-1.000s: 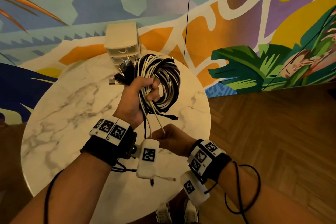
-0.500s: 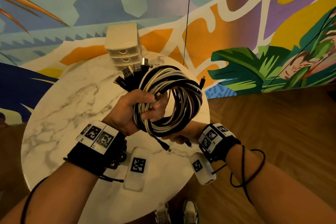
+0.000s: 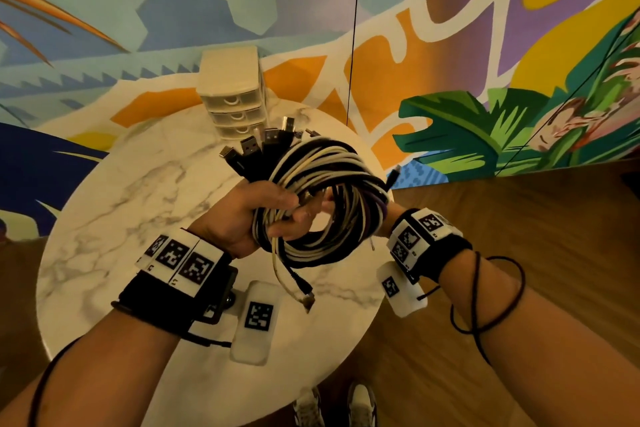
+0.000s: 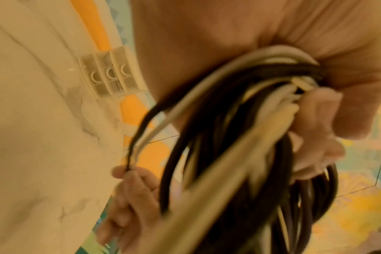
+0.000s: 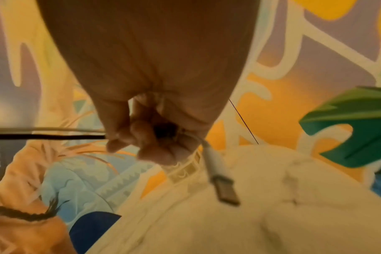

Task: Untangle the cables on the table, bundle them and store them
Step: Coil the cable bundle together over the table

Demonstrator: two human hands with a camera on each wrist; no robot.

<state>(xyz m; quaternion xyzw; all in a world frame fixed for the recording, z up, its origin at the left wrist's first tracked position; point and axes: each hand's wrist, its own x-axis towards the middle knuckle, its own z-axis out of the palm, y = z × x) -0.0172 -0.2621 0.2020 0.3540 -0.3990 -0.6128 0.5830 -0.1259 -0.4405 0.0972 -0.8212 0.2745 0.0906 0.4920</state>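
Observation:
A coil of black and white cables point(image 3: 329, 184) hangs above the round marble table point(image 3: 114, 218), and my left hand point(image 3: 277, 215) grips it through the loop. Several USB plugs point(image 3: 263, 149) stick up from the coil's top. Two loose ends point(image 3: 301, 291) dangle below it. My right hand point(image 3: 390, 217) is at the coil's right side, mostly hidden behind it. In the left wrist view its fingers point(image 4: 128, 189) pinch a black and a white strand point(image 4: 141, 137). The right wrist view shows my right hand point(image 5: 154, 142) curled round those strands, with a white USB plug point(image 5: 223, 182) hanging from it.
A small cream drawer unit point(image 3: 232, 94) with three shut drawers stands at the table's far edge, against the painted wall. Wooden floor point(image 3: 519, 218) lies to the right of the table. My shoes point(image 3: 332, 406) show below the near edge.
My right hand moved from below the coil, where it pulled white ends, under it and up to its right side. My left hand turned the coil flatter and wider.

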